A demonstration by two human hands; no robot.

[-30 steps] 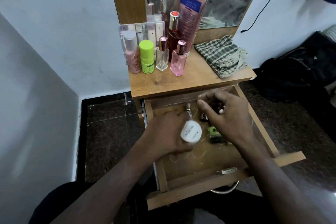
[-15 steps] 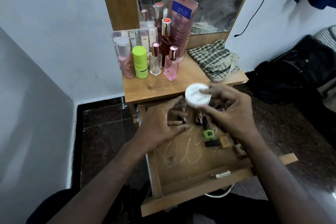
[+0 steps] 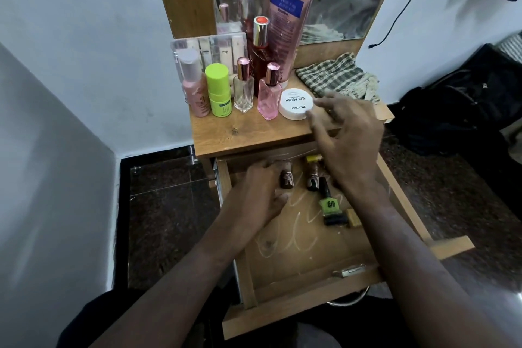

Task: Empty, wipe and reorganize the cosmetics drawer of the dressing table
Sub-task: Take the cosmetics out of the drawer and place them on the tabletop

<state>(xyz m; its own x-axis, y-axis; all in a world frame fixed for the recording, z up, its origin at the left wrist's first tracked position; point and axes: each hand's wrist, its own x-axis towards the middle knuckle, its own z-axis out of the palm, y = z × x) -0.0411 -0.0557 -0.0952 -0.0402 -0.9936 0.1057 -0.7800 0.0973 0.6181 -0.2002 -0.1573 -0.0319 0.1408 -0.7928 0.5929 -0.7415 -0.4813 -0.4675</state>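
Head view: a brown nail polish bottle is pinched by the left hand inside the open drawer, while the right hand, fingers spread, is held just beside the white jar on the tabletop.

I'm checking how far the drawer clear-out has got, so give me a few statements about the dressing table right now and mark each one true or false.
1. The white jar stands on the tabletop. True.
2. The drawer is shut. False: it is pulled open.
3. The right hand grips the white jar. False: its fingers are spread, holding nothing.
4. The left hand reaches a brown bottle in the drawer. True.
5. The green nail polish stands on the tabletop. False: it lies in the drawer.
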